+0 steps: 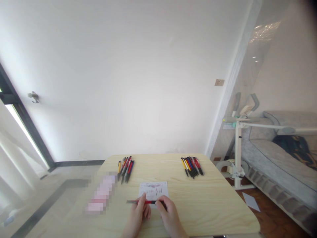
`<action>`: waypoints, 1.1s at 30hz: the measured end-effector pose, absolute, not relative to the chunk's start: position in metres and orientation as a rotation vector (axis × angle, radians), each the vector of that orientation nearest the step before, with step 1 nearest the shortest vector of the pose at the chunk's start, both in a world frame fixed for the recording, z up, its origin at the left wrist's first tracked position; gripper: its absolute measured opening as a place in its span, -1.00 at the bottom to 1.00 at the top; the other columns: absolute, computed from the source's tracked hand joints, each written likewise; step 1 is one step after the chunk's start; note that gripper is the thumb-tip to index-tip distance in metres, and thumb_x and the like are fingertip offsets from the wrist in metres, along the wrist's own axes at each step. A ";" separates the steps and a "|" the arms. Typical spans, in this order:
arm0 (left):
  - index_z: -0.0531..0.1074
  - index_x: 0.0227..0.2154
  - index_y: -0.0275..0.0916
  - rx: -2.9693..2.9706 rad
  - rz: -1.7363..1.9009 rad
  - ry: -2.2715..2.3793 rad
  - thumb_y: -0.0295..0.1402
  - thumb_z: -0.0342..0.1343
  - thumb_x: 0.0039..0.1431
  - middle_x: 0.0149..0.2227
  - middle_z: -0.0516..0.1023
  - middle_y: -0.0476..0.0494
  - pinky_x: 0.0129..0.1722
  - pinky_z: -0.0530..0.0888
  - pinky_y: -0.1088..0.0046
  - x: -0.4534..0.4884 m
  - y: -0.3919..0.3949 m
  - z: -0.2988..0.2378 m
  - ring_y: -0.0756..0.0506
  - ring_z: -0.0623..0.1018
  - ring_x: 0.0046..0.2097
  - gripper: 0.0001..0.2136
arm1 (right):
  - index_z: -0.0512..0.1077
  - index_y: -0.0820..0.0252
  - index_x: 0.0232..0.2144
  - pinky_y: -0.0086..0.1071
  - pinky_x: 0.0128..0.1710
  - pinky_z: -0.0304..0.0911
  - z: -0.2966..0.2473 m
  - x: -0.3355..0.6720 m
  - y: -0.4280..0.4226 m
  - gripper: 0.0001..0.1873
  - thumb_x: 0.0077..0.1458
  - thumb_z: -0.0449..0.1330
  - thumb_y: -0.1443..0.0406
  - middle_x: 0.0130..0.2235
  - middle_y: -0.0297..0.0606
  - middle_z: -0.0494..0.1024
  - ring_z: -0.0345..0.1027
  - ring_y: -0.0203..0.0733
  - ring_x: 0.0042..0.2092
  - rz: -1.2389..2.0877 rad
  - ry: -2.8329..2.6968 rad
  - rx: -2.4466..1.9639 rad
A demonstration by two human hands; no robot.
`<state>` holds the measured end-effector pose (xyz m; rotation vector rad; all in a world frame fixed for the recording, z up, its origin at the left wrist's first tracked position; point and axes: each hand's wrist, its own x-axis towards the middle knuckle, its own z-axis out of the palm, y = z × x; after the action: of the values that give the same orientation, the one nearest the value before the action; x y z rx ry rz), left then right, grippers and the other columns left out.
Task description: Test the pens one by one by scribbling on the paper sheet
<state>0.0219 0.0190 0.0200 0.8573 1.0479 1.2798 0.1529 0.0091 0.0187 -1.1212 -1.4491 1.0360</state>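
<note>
Between my two hands a red pen [148, 202] with a dark grip and a greyish end lies level above the table. My left hand [140, 209] pinches it near its greyish end, with the thumb on top. At the dark end, my right hand [168, 211] has its fingers closed round the pen; its tip is hidden by them. Just behind the hands rests a white sheet of paper [153, 187] with dark and reddish scribbles. Farther back are a left group of pens [126, 169] and a right group of pens [192, 167], in red, yellow, black and blue.
The pale wooden table [210, 201] stands near a white wall [148, 82]. A blurred pink patch [101, 193] covers part of its left side. On the right are a white exercise machine [238, 152], a grey sofa [279, 155] and a paper sheet [251, 202] on the floor.
</note>
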 end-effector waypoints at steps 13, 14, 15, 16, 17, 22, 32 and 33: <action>0.09 -0.75 -0.17 0.862 1.247 1.041 0.06 0.04 -0.06 -0.80 0.06 0.16 -0.70 0.13 0.52 0.021 0.020 0.017 0.07 0.18 -0.71 -0.55 | 0.27 0.19 -0.45 -0.56 -0.75 -0.14 0.022 0.148 0.010 -0.55 0.02 0.01 -0.09 -0.71 -0.56 0.09 -0.06 -0.43 -0.70 1.191 -1.207 -1.097; 0.09 -0.75 -0.17 0.856 1.252 1.036 0.05 0.04 -0.06 -0.80 0.06 0.16 -0.70 0.13 0.52 0.021 0.020 0.017 0.07 0.18 -0.71 -0.55 | 0.25 0.18 -0.48 -0.56 -0.75 -0.13 0.020 0.148 0.010 -0.54 0.03 0.00 -0.10 -0.72 -0.56 0.09 -0.06 -0.43 -0.70 1.189 -1.202 -1.097; 0.09 -0.75 -0.17 0.849 1.257 1.030 0.05 0.04 -0.05 -0.80 0.06 0.16 -0.70 0.13 0.52 0.021 0.019 0.016 0.07 0.18 -0.71 -0.55 | 0.23 0.18 -0.51 -0.56 -0.75 -0.13 0.019 0.148 0.011 -0.54 0.04 -0.01 -0.10 -0.72 -0.55 0.09 -0.06 -0.43 -0.70 1.189 -1.201 -1.096; 0.09 -0.75 -0.17 0.844 1.264 1.022 0.04 0.03 -0.04 -0.80 0.06 0.16 -0.70 0.12 0.52 0.020 0.019 0.016 0.07 0.18 -0.71 -0.55 | 0.21 0.17 -0.54 -0.56 -0.75 -0.13 0.017 0.147 0.011 -0.53 0.05 -0.02 -0.10 -0.73 -0.55 0.09 -0.06 -0.43 -0.70 1.189 -1.202 -1.097; 0.09 -0.75 -0.17 0.846 1.269 1.011 0.03 0.03 -0.02 -0.80 0.06 0.16 -0.69 0.13 0.52 0.020 0.019 0.015 0.07 0.18 -0.71 -0.56 | 0.19 0.17 -0.57 -0.56 -0.74 -0.13 0.014 0.147 0.011 -0.53 0.06 -0.03 -0.09 -0.73 -0.55 0.09 -0.05 -0.44 -0.70 1.189 -1.205 -1.101; 0.10 -0.74 -0.17 0.867 1.264 0.971 -0.01 0.00 0.03 -0.80 0.09 0.14 -0.67 0.16 0.51 0.019 0.019 0.014 0.07 0.21 -0.69 -0.57 | 0.18 0.18 -0.62 -0.55 -0.72 -0.11 0.005 0.146 0.012 -0.51 0.08 -0.04 -0.06 -0.70 -0.50 0.13 -0.01 -0.44 -0.68 1.165 -1.267 -1.145; 0.09 -0.75 -0.17 0.822 1.263 0.976 0.02 0.03 -0.01 -0.80 0.08 0.16 -0.68 0.16 0.51 0.019 0.019 0.016 0.08 0.18 -0.71 -0.56 | 0.19 0.19 -0.65 -0.54 -0.72 -0.11 0.005 0.147 0.011 -0.49 0.09 -0.04 -0.07 -0.71 -0.50 0.11 -0.01 -0.44 -0.69 1.130 -1.318 -1.174; 0.10 -0.75 -0.17 0.827 1.261 0.979 0.03 0.03 -0.02 -0.80 0.08 0.16 -0.68 0.16 0.51 0.019 0.019 0.016 0.08 0.17 -0.71 -0.56 | 0.19 0.19 -0.65 -0.54 -0.72 -0.11 0.005 0.147 0.011 -0.49 0.08 -0.04 -0.07 -0.71 -0.50 0.11 -0.01 -0.44 -0.69 1.130 -1.321 -1.175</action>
<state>0.0190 0.0188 0.0161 0.8265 0.9792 1.2611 0.1466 0.0107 0.0048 -1.1747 -1.3215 1.1303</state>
